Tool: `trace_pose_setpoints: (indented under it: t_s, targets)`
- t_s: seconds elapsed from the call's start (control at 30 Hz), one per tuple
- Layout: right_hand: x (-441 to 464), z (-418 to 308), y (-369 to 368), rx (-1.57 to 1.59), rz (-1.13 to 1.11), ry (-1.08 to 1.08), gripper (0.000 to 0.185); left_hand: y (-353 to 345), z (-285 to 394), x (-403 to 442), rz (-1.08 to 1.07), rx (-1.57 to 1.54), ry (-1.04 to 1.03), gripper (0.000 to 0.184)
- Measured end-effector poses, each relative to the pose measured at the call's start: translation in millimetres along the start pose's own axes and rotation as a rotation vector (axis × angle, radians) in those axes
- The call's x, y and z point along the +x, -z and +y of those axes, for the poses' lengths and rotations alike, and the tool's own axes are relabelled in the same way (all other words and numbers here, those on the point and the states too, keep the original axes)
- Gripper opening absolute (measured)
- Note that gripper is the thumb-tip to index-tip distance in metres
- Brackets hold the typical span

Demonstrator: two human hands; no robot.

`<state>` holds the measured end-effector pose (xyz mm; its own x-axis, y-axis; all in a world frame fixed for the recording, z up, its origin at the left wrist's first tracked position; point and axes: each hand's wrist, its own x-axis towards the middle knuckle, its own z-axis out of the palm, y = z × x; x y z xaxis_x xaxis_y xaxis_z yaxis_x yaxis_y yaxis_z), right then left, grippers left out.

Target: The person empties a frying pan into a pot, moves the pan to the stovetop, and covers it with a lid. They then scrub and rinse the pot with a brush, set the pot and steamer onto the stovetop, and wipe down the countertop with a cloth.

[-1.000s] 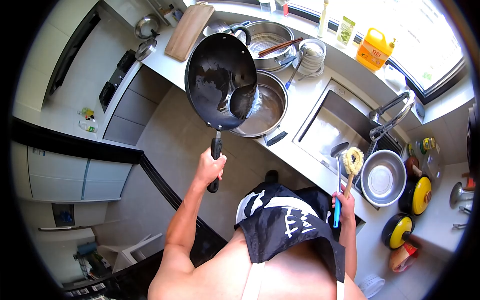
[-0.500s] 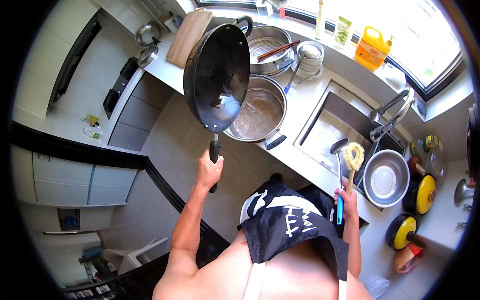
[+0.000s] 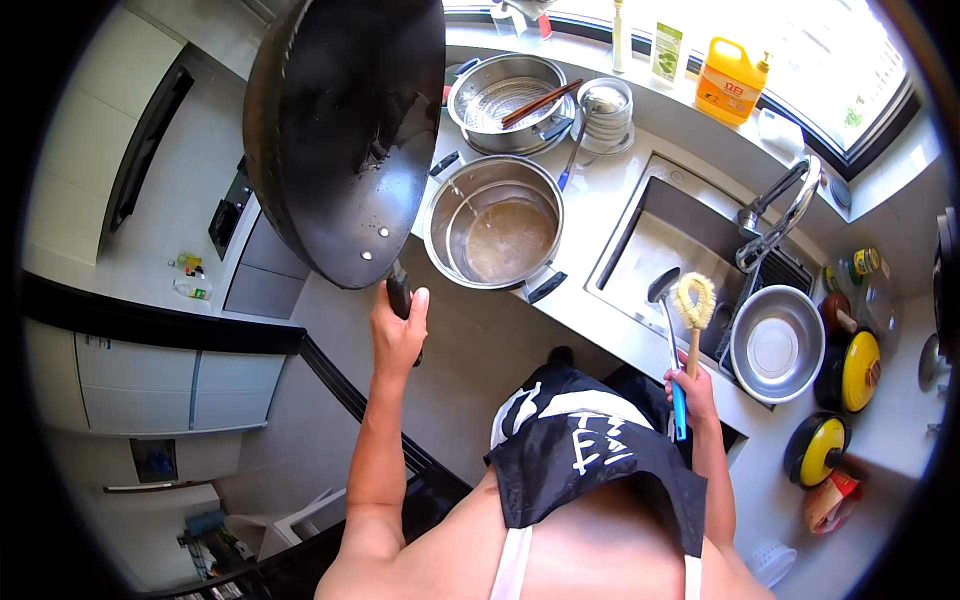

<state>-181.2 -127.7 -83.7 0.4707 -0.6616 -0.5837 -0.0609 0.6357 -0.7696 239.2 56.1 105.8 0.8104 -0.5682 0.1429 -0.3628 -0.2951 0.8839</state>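
My left hand (image 3: pixel 398 335) is closed round the handle of a big dark wok (image 3: pixel 350 120), which it holds up on its side, left of a steel pot (image 3: pixel 440 235). Cloudy water (image 3: pixel 510 240) lies in the bottom of that pot, and a thin trickle falls into it near the wok's edge. In my right hand (image 3: pixel 692 388) are a ladle (image 3: pixel 672 325) with a blue-ended handle and a round-headed scrub brush (image 3: pixel 694 300) with a wooden handle, both pointing up. The hand is in front of the counter, near the sink (image 3: pixel 625 245).
Behind the pot stands a steamer pot (image 3: pixel 480 110) with brown chopsticks (image 3: pixel 540 104) across it, beside stacked bowls (image 3: pixel 606 110). A steel basin (image 3: pixel 777 345) sits right of the sink, below the faucet (image 3: pixel 790 215). An orange-yellow detergent jug (image 3: pixel 730 85) stands on the windowsill.
The wok has moved up and left, away from over the pot, and looks larger. The stream of water has thinned to a trickle. My right hand still holds the ladle and brush.
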Motion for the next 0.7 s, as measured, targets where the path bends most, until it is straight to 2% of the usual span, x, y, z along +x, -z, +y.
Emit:
trace_pose_setpoints:
  t_s: [0.03,0.1,0.13,0.33,0.7]
  targets:
    - [2,0,-1,0.002,0.007,0.003,0.065,-4,-6,5,-0.006,-0.003,-0.003,0.024]
    - [1,2,-1,0.017,-0.017,0.016,0.067,-10,-26,10,-0.133,-0.321,0.273,0.024]
    - [1,4,-2,0.024,-0.011,0.009,0.068,-17,-31,5,-0.066,-0.214,0.267,0.025]
    - [-6,5,1,0.011,-0.013,0.017,0.066,-51,-55,-8,-0.076,-0.171,0.279,0.025]
    - [-7,7,-6,0.0,-0.005,-0.009,0.064,-34,-70,-6,0.009,-0.02,0.288,0.026]
